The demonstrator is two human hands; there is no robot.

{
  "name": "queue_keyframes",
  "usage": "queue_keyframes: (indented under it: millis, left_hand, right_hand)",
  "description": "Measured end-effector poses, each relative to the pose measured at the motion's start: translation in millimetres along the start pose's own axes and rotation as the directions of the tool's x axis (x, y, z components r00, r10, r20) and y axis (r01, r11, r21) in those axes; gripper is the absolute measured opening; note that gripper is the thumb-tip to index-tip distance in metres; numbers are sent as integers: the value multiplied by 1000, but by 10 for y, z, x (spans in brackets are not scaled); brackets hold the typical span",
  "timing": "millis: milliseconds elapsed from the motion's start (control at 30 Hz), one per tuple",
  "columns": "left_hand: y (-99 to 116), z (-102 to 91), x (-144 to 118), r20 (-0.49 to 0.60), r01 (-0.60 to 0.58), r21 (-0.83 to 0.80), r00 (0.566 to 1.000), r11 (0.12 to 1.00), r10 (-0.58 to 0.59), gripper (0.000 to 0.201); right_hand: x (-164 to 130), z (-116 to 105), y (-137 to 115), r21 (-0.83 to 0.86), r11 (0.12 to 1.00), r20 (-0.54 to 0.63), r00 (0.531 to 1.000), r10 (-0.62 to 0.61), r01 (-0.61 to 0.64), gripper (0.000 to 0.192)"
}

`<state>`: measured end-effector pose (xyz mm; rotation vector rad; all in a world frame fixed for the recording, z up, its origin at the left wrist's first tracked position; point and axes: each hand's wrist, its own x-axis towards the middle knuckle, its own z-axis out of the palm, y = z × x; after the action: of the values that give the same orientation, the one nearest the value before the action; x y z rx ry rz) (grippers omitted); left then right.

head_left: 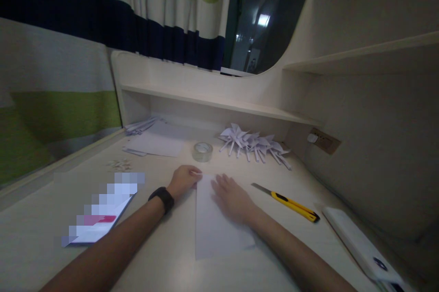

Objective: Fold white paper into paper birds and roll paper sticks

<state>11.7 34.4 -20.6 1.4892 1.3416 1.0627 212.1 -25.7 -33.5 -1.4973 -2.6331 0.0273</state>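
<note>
A white sheet of paper [212, 232] lies on the desk in front of me. At its top left corner, my left hand [185, 178] pinches the edge between thumb and fingers; a dark band circles that wrist. My right hand [232, 197] rests flat on the upper right part of the sheet, fingers stretched out and slightly blurred. To the right of that hand lies a yellow utility knife [291, 205] with its blade out. A roll of clear tape [202, 151] sits just beyond the paper.
Several folded paper pinwheels [252, 141] stand at the back right. Loose white sheets [161, 138] are stacked at the back left, near small pale pieces [120, 164]. A lit tablet or phone [103, 214] lies left; a white device [360, 241] lies right. A low shelf [212, 105] spans the back.
</note>
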Motion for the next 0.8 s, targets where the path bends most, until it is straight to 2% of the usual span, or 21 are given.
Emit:
queue_keyframes:
  millis: [100, 200, 333, 400, 467, 533, 567, 667, 733, 800]
  left_hand:
    - [-62, 21, 43, 4, 24, -28, 1000, 999, -24, 19]
    - [-108, 38, 55, 46, 51, -89, 998, 995, -47, 33]
    - [-101, -12, -18, 230, 111, -159, 971, 981, -73, 37]
    - [-76, -67, -77, 371, 156, -134, 924, 979, -97, 41]
    - [-48, -113, -131, 507, 197, -63, 851, 978, -138, 41]
    - [-25, -126, -170, 590, 220, 10, 786, 975, -183, 38]
    - [-15, -121, -182, 600, 222, 28, 776, 975, -194, 36]
    - [18, -102, -183, 556, 217, -17, 814, 976, -171, 32]
    - [46, -125, -156, 509, 209, -77, 849, 975, -142, 31]
    - [71, -189, -112, 476, 203, -130, 871, 970, -118, 30]
  right_hand:
    - [-90, -60, -82, 25, 996, 45, 995, -91, 90, 56]
    - [-162, -118, -126, 54, 991, 88, 988, -123, 119, 58]
    - [-182, -141, -87, 66, 991, 100, 987, -122, 116, 57]
    - [-172, -120, -43, 72, 990, 91, 988, -125, 118, 56]
    - [-155, -90, 4, 80, 990, 78, 990, -119, 112, 56]
    - [-137, -73, 43, 86, 991, 62, 993, -105, 99, 56]
    - [-131, -78, 56, 85, 992, 49, 994, -98, 93, 56]
    - [-146, -179, 53, 80, 990, -13, 994, -112, 113, 56]
    - [-199, -305, -2, 89, 981, -46, 984, -171, 174, 59]
    - [-282, -428, -104, 90, 962, -60, 966, -253, 258, 71]
